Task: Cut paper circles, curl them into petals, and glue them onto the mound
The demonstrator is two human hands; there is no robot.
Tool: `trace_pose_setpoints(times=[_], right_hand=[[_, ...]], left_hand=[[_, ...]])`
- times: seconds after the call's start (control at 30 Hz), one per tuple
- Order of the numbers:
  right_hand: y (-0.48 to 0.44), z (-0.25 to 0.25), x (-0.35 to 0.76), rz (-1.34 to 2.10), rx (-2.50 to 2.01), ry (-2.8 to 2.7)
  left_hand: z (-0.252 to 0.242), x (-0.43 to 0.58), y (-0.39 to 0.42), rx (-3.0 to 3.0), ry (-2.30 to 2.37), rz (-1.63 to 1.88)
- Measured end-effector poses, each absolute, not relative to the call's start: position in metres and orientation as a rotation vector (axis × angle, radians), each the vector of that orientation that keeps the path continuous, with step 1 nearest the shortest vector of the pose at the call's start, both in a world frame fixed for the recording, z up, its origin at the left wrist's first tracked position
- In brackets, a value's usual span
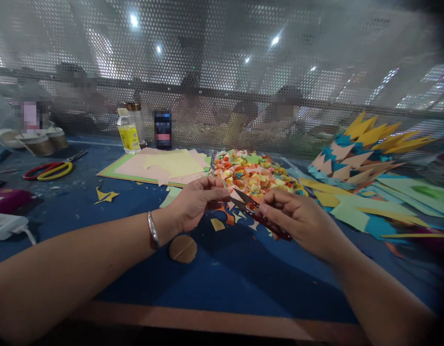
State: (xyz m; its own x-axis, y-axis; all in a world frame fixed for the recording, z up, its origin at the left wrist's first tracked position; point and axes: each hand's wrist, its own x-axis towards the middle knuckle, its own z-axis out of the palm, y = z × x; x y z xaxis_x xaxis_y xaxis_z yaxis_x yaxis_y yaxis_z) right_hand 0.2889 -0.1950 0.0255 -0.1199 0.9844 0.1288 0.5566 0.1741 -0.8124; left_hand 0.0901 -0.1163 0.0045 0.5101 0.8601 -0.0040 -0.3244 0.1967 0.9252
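Observation:
My right hand (292, 218) grips a pair of scissors (245, 199) with dark red handles, its blades parted and pointing left. The blade tips come close to the fingers of my left hand (198, 202), which are pinched together around a small paper piece (224, 184), mostly hidden by them. Just beyond both hands lies a heap of curled, multicoloured paper pieces (258, 173). Under the hands, paper scraps (218, 224) are scattered on the blue tabletop (229, 283). A round brown cardboard disc (183, 249) rests near my left wrist.
Stacked paper sheets (171, 163) lie behind my left hand, near a bottle (128, 132) and an upright phone (163, 129). Red-and-yellow-handled scissors (56, 170) are at left. A spiky layered paper construction (348, 158) and cut sheets (362, 206) occupy the right. A perforated screen (214, 57) stands behind.

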Motion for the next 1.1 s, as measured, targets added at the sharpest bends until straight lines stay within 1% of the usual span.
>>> trace_pose_setpoints(times=[0.4,0.57,0.7,0.8,0.93,1.1], right_hand=[[-0.195,0.024,0.29,0.836,-1.493,-1.746],[-0.194,0.024,0.293,0.821,-1.524,-1.745],[-0.191,0.02,0.298,0.837,-1.625,-1.786],[-0.188,0.015,0.299,0.83,-1.748,-1.93],[-0.187,0.012,0.298,0.639,-1.848,-2.16],[-0.188,0.013,0.297,0.057,-1.943,-2.298]], left_hand=[[0.005,0.091,-0.12,1.051,0.633,0.911],[0.006,0.091,-0.117,1.084,0.722,1.013],[0.005,0.089,-0.113,1.187,0.837,1.099],[0.005,0.089,-0.114,1.243,0.82,1.062],[0.005,0.091,-0.12,1.333,0.756,0.955],[0.005,0.091,-0.124,1.438,0.761,0.912]])
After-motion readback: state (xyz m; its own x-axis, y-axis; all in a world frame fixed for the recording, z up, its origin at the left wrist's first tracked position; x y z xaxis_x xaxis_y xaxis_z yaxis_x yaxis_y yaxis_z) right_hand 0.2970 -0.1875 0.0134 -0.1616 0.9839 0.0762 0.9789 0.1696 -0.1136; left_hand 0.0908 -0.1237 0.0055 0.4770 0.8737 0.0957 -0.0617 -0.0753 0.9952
